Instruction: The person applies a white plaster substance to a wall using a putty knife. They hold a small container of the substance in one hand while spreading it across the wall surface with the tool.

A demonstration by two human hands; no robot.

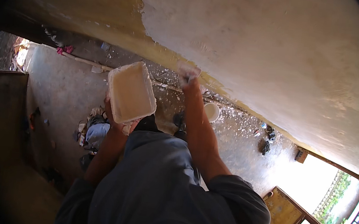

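Note:
A rectangular tray (132, 92) with a crusted white rim and a smooth cream-coloured layer inside is held tilted in front of me. My left hand (110, 109) grips it from below and along its near left side, with most of the fingers hidden. At the lower part of the wall (258, 45), my right hand (189, 77) is raised with the arm stretched out. Its fingers look closed and are smeared with something pale. Blur hides what they hold. Pale coating covers much of the wall, beside a bare yellowish stretch.
A white bucket (211, 112) stands on the floor beyond my right forearm. White flecks and a long pole (85, 60) lie along the wall base. Bags and rags (96, 132) are heaped at left, and black scraps (267, 142) at right. A bright doorway (313, 182) opens at far right.

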